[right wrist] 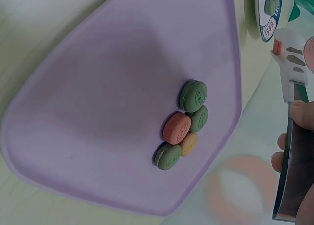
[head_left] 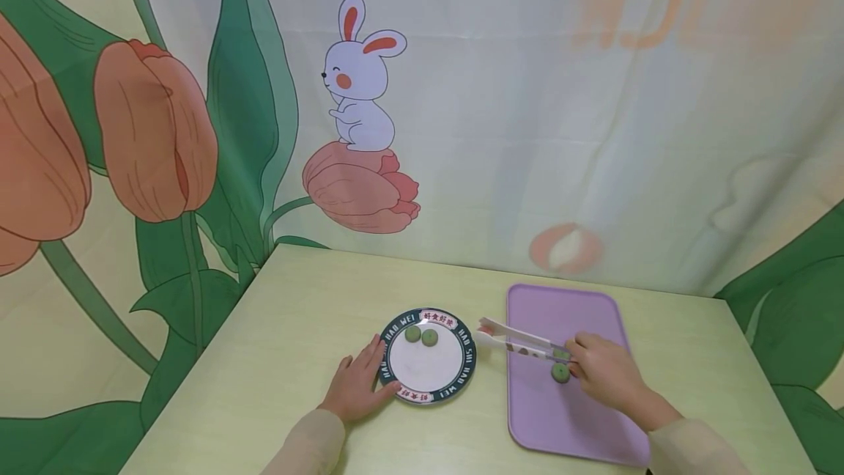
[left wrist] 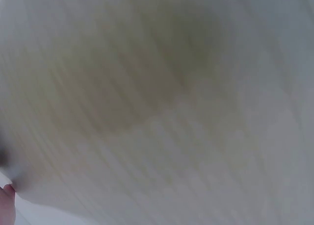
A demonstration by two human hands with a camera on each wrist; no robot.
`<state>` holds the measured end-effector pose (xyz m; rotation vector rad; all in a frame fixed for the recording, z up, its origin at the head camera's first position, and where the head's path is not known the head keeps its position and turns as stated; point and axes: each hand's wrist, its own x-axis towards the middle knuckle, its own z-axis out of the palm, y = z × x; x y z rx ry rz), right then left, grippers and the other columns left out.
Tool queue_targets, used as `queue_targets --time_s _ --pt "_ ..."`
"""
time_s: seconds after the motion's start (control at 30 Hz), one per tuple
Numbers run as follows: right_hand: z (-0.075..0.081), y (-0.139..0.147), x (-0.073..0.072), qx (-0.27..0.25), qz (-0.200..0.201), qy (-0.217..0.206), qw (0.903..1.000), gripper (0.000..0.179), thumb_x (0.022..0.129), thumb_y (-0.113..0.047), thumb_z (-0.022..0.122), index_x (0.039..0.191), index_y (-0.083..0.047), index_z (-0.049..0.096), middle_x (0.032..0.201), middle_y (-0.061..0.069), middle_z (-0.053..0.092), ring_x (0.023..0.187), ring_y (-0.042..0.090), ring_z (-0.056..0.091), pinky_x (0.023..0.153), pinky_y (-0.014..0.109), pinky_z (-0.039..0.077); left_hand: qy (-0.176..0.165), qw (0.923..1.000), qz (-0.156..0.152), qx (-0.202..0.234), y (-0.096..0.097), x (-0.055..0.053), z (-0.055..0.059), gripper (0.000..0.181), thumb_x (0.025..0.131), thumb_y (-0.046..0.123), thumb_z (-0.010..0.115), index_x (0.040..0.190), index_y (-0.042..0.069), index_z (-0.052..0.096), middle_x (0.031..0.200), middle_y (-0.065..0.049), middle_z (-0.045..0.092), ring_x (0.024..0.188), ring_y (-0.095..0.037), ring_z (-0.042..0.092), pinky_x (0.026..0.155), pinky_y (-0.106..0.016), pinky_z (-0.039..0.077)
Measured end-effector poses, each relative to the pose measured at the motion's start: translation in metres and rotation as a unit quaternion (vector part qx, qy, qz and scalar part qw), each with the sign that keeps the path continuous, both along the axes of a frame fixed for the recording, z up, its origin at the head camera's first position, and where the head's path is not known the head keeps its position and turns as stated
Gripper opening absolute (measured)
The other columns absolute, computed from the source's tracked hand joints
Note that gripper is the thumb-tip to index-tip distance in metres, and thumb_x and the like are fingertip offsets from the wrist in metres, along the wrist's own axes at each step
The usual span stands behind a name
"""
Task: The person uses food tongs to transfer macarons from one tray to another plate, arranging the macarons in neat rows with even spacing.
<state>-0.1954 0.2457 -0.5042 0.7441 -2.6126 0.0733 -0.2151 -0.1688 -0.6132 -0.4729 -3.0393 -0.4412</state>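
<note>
My right hand [head_left: 603,372] grips a pair of tongs [head_left: 527,341] with white, brown-spotted ends, held above the purple tray [head_left: 567,424]. The tongs' tips point left, near the plate's right rim. A reddish patch shows at the tips; whether it is a macaron or part of the tongs, I cannot tell. On the plate [head_left: 422,376] lie two green macarons [head_left: 420,336]. Fingers spread, my left hand [head_left: 359,383] touches the plate's left rim. In the right wrist view, green macarons [right wrist: 193,96], a red macaron [right wrist: 176,128] and an orange macaron [right wrist: 189,144] cluster on the tray.
A pale wooden table [head_left: 290,314] carries the plate and tray. Behind it hangs a curtain [head_left: 475,130] printed with tulips and a rabbit. The left wrist view is mostly a blurred pale surface, with a bit of finger at the lower left.
</note>
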Motion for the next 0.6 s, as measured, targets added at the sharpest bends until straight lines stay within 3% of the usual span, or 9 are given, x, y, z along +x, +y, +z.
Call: queue_targets --time_s 0.37,0.6 --pt "0.001 -0.010 0.000 0.008 -0.011 -0.039 0.9991 0.019 0.065 -0.013 0.071 0.074 -0.016 0.054 0.064 -0.009 0.037 0.055 0.007 0.032 0.045 0.020 0.028 0.001 1.0000 -0.002 0.004 0.001 0.002 0.004 0.082 0.080 0.063 0.042 0.139 0.008 0.027 0.147 -0.006 0.022 0.131 -0.022 0.029 0.102 -0.051 0.025" --pt "-0.001 -0.015 -0.004 0.000 0.006 -0.023 0.9997 0.019 0.064 -0.011 0.070 0.073 -0.014 0.054 0.063 -0.008 0.036 0.054 0.007 0.032 0.045 0.019 0.028 -0.002 1.0000 0.000 0.004 0.001 0.002 0.004 0.083 0.079 0.064 0.041 0.140 0.009 0.026 0.147 -0.005 0.021 0.132 -0.022 0.029 0.103 -0.050 0.025"
